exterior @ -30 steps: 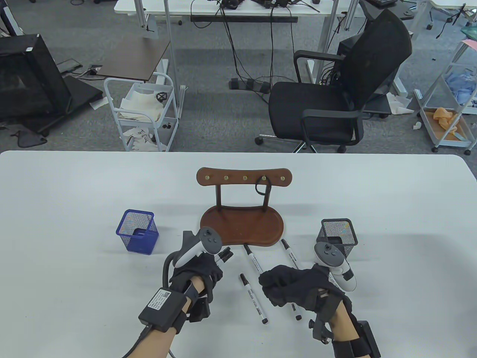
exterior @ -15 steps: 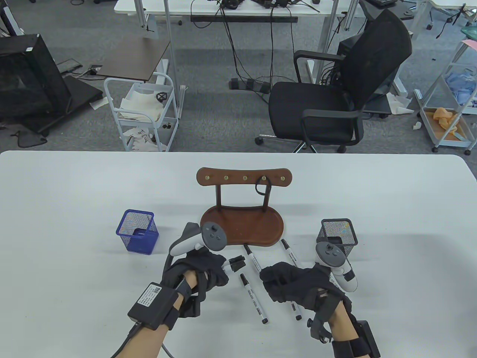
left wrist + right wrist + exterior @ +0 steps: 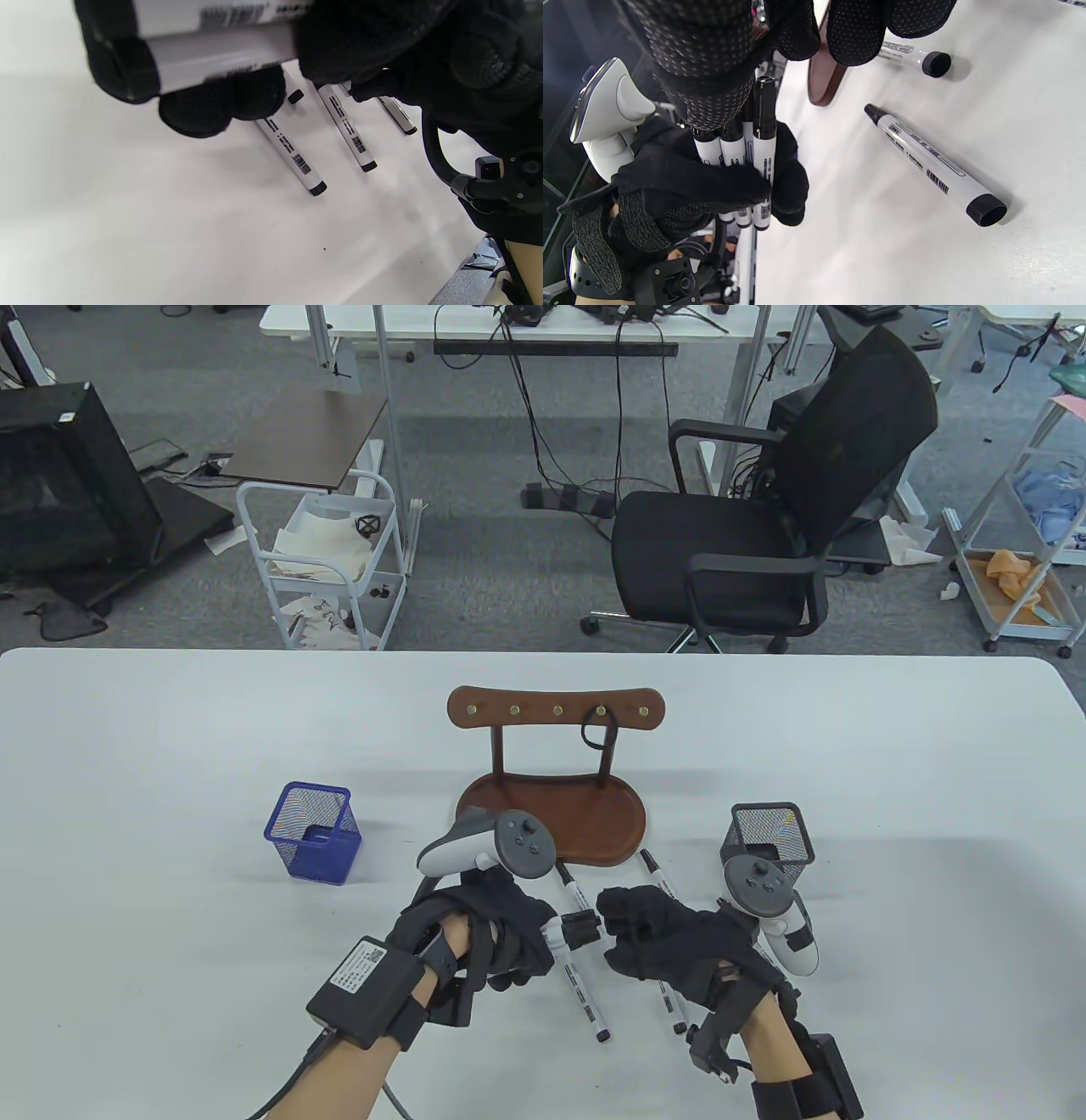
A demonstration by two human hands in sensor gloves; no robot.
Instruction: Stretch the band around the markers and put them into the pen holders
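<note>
My left hand [image 3: 509,937] grips a bundle of white markers with black caps [image 3: 570,931] above the table, caps pointing right. In the right wrist view the left hand [image 3: 683,186] wraps round three marker barrels [image 3: 755,152]. My right hand [image 3: 632,933] has its fingers curled at the cap ends, and its thumb [image 3: 712,84] lies over two caps. No band shows in either hand. A black band [image 3: 596,729] hangs on a hook of the wooden rack [image 3: 551,814]. The blue holder [image 3: 314,831] stands at the left and the black mesh holder [image 3: 768,836] at the right.
Several loose markers lie on the white table between and under the hands, one [image 3: 581,993] below the bundle and one [image 3: 657,878] by the rack's base. The left wrist view shows three of them [image 3: 292,156] side by side.
My left hand has carried the marker bundle rightwards and turned its caps towards my right hand. The right hand has edged up and left to meet the caps.
</note>
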